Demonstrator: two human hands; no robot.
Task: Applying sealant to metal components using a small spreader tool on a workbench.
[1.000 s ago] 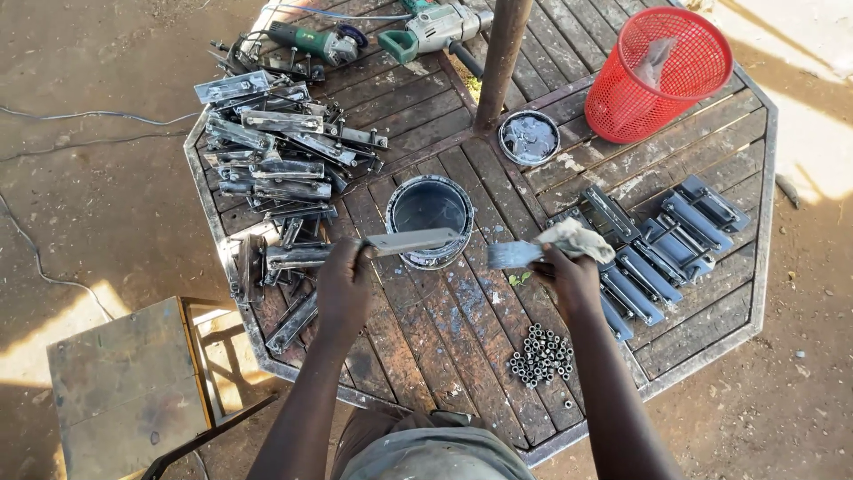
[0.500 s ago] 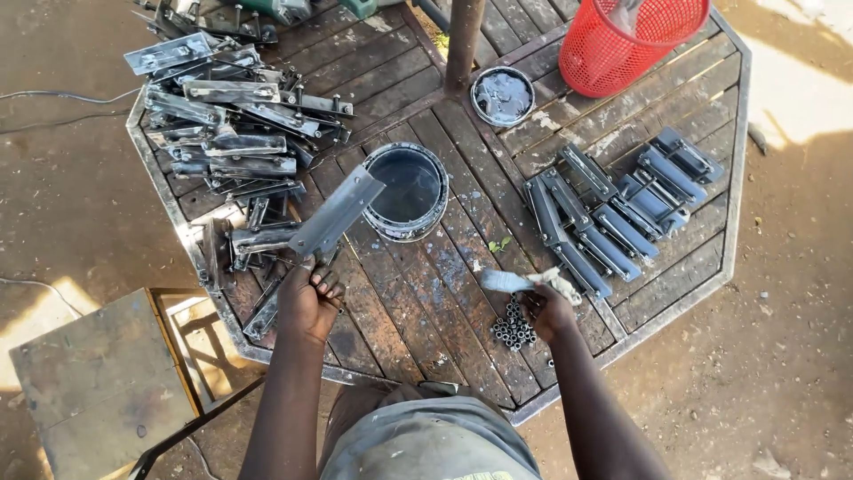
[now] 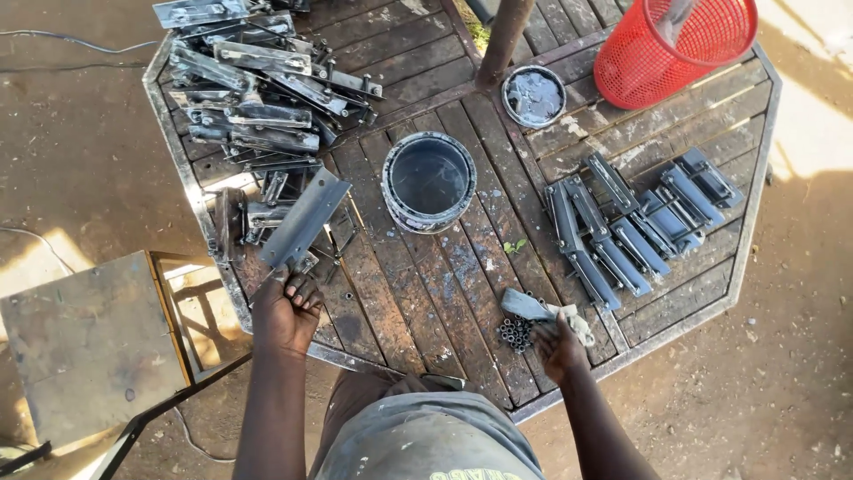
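The left hand (image 3: 286, 313) pinches a flat metal bar (image 3: 305, 220) by its end, the right hand (image 3: 558, 345) clutches a paint-soaked rag (image 3: 538, 308); the bar could tip into the paint can (image 3: 429, 180)

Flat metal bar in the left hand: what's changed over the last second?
The left hand carried the flat metal bar off the paint can, leftward toward the bracket pile. The right hand drew back with its rag beside the nuts. Can and basket stayed.
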